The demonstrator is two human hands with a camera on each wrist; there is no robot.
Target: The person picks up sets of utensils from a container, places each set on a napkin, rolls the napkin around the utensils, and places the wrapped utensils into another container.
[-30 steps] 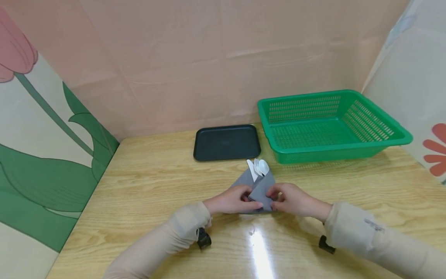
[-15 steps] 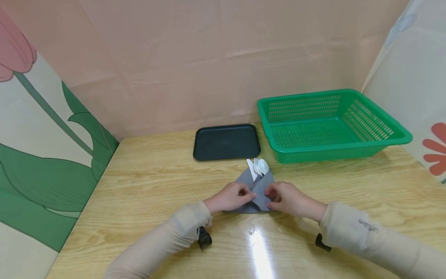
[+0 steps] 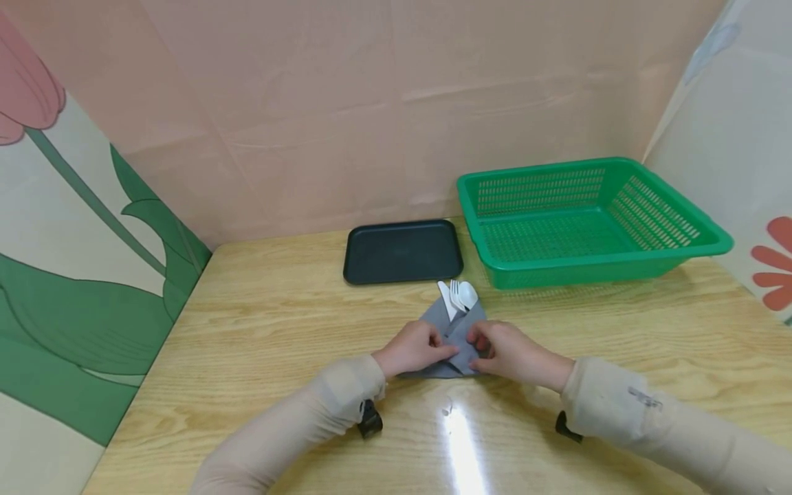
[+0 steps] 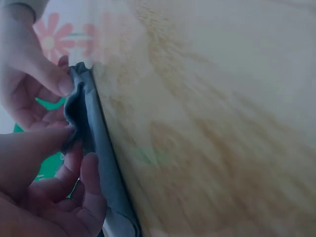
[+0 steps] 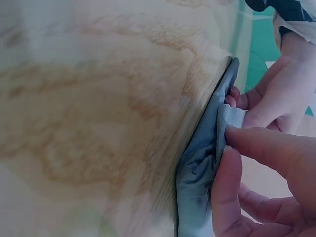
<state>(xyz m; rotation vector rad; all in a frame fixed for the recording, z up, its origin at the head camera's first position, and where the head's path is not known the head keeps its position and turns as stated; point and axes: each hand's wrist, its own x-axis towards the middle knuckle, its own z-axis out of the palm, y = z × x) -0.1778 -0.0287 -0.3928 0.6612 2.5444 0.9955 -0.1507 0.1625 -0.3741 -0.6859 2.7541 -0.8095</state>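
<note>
On the table lies a grey cloth napkin (image 3: pixel 458 338), folded into a pointed pocket. A white plastic knife (image 3: pixel 446 300), fork (image 3: pixel 455 294) and spoon (image 3: pixel 468 296) stick out of its far end, their lower parts hidden in the cloth. From the left, my left hand (image 3: pixel 412 350) pinches a folded flap between thumb and fingers. My right hand (image 3: pixel 512 352) pinches the right side of the same fold. Close up, the left wrist view has the napkin's raised fold (image 4: pixel 79 111) bulging between both hands, with a gap beneath it.
A black rectangular tray (image 3: pixel 402 253) lies behind the napkin. To its right stands a green slatted plastic basket (image 3: pixel 594 260). Pinkish sheeting hangs behind the wooden table (image 3: pixel 278 309), which reflects a bright light near the front.
My left hand has shifted slightly right and away from me, its thumb higher on the flap. The right hand has slid a little left along the napkin. The cutlery stays in place.
</note>
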